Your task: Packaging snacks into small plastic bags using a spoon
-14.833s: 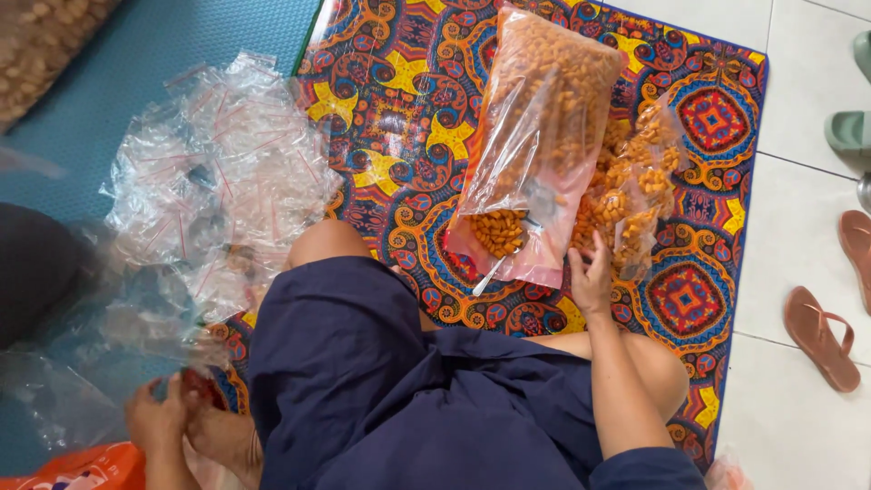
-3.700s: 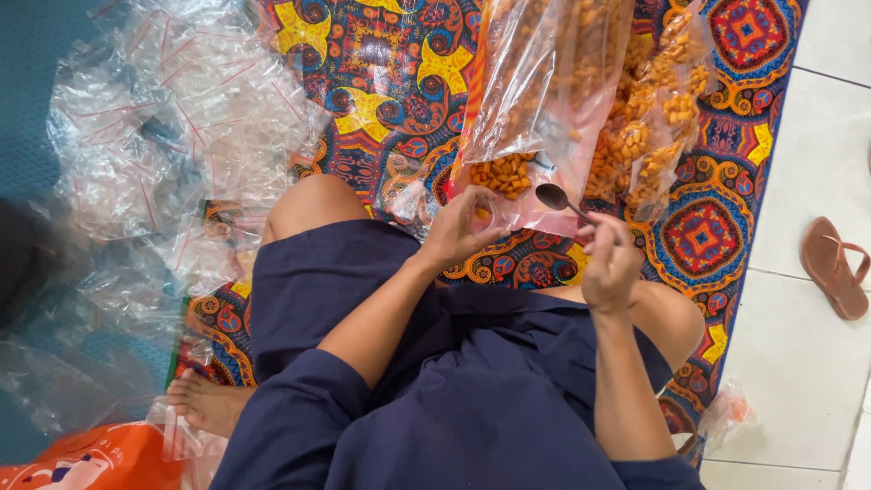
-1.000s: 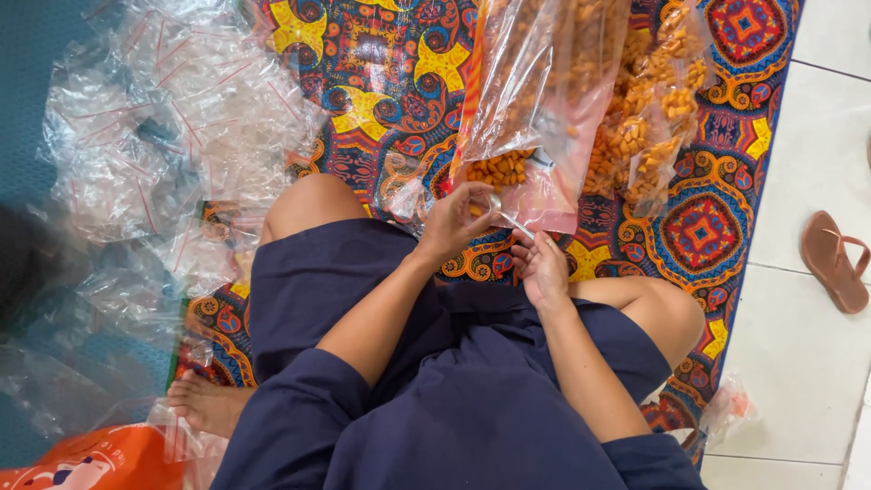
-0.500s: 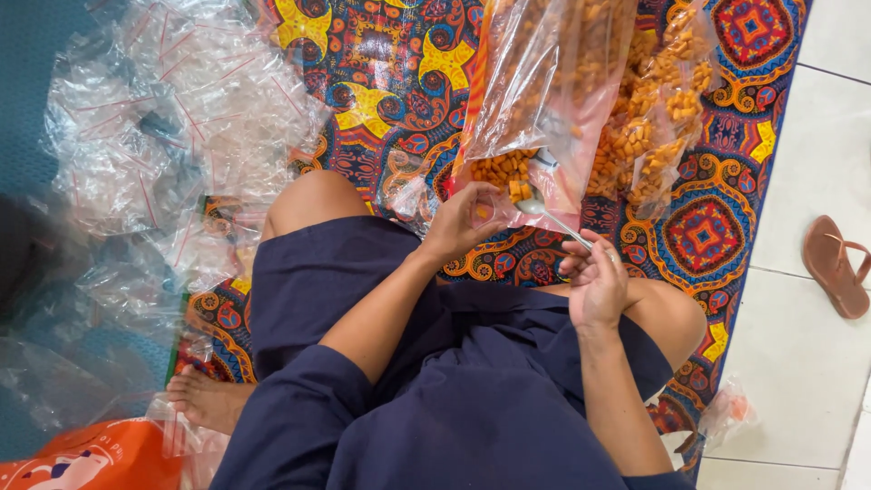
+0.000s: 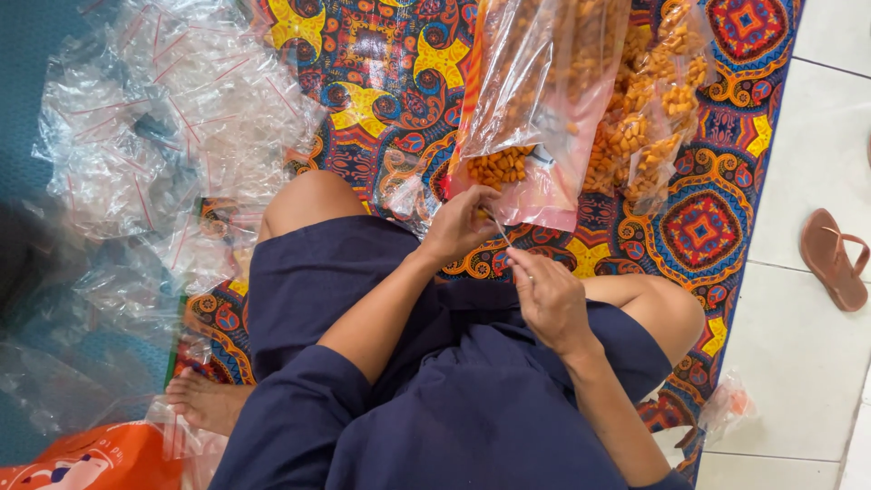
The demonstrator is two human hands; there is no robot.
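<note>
White floor tiles [image 5: 817,381] show on the right side, and a bright mat [image 5: 699,227] with red, blue and yellow patterns lies on the floor beside them. A person in dark blue clothes sits on the mat with knees bent. The left hand [image 5: 463,225] is curled, with its fingers pinched on the near edge of a small clear bag [image 5: 497,222], right at the mouth of a big clear bag of orange snacks [image 5: 535,100]. The right hand [image 5: 549,295] is just beside the left one, and its fingers are pinched close together on the same small bag, which is thin and hard to see. The small bag sits between the two hands, just above the person's lap. Some orange snacks [image 5: 499,166] lie at the open end of the big bag, near the left hand. Another bag of orange snacks [image 5: 649,118] lies just to the right of the big one. A heap of empty clear bags [image 5: 154,136] lies on the left, well apart from the hands. A brown sandal [image 5: 833,259] lies on the tiles. An orange bag [image 5: 91,458] sits in the bottom left corner, near a bare foot [image 5: 204,399].
</note>
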